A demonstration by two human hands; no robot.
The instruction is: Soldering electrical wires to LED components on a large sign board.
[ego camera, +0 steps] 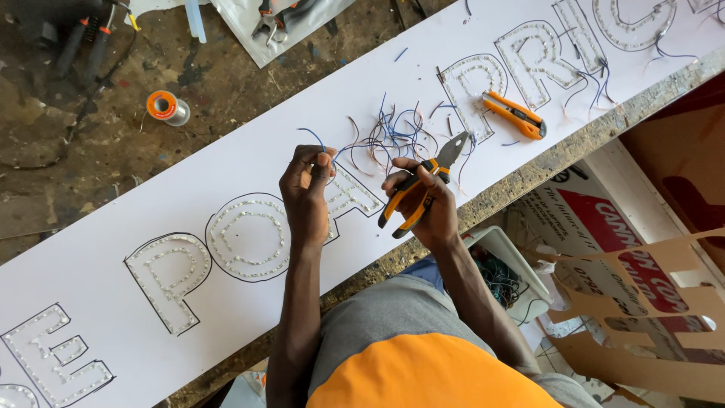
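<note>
Blue wire [311,136] pinched in my left hand [308,185], pliers [423,181] gripped in my right hand [423,208], both above the white sign board [113,219].

My left fingertips press together on the wire's end, holding it up off the board so its loose length arcs free. My right fingers wrap the orange-and-black handles, nose pointing away and, I judge, slightly parted, close enough to meet the wire. Beneath lie outlined letters [249,236] filled with small studs, flat on the board so both hands can work over them. Beyond my knuckles a tangle of wire offcuts [393,136] sits within reach, then an orange utility knife [515,115]. Farthest, on the stained bench, stands a solder spool [165,106].
</note>
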